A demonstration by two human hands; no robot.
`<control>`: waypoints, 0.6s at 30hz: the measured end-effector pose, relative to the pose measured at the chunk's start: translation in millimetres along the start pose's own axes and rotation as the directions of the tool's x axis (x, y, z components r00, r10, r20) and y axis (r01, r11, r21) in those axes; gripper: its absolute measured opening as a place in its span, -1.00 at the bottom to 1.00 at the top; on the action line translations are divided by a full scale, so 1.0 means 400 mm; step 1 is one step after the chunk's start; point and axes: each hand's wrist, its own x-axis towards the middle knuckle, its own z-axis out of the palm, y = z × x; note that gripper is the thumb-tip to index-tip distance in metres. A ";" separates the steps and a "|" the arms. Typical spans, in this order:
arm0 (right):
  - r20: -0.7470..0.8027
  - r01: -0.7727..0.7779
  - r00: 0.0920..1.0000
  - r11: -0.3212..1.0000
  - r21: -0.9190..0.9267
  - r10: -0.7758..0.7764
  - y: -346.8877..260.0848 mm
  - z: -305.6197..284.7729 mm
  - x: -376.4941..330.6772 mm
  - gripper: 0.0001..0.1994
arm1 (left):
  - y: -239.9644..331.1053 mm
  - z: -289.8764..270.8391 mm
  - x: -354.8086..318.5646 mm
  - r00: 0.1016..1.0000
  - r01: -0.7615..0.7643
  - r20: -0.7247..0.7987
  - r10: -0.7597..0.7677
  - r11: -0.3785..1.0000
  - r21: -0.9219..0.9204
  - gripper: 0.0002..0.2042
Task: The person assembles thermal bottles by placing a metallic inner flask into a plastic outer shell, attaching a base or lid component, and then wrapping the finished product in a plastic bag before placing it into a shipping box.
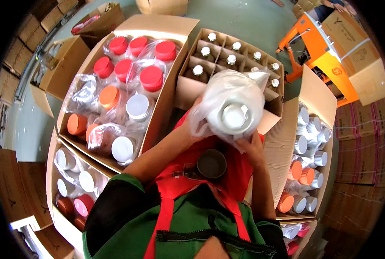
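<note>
Crowding both hands' bagged bottle (234,115): divided carton (227,56), jar boxes (127,90).

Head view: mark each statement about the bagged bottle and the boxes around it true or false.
1. Both hands hold one white-capped bottle in a clear plastic bag. True: left hand, right hand.
2. The divided carton behind the bottle is empty. False: capped bottles fill its cells.
3. The big box on the person's left holds bagged bottles with red, orange and white caps. True.
4. The person wears a blue apron. False: the apron is red, over green sleeves.
5. The box on the right holds only red caps. False: white and orange caps show.
</note>
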 end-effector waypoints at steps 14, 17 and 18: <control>-0.279 0.176 0.913 0.903 -0.392 -0.298 0.180 -0.017 -0.018 -0.65 | -0.474 -0.469 0.047 0.823 0.556 -0.408 -0.395 0.412 0.722 -0.49; -0.351 0.093 0.906 0.919 -0.384 -0.238 0.163 0.013 -0.005 -0.65 | -0.703 -0.598 -0.022 0.769 0.630 -0.635 -0.071 0.249 0.736 -0.63; -0.391 0.127 0.895 0.962 -0.240 -0.216 0.163 0.014 -0.006 -0.65 | -0.733 -0.625 -0.032 0.674 0.726 -0.482 -0.559 0.383 0.571 -0.64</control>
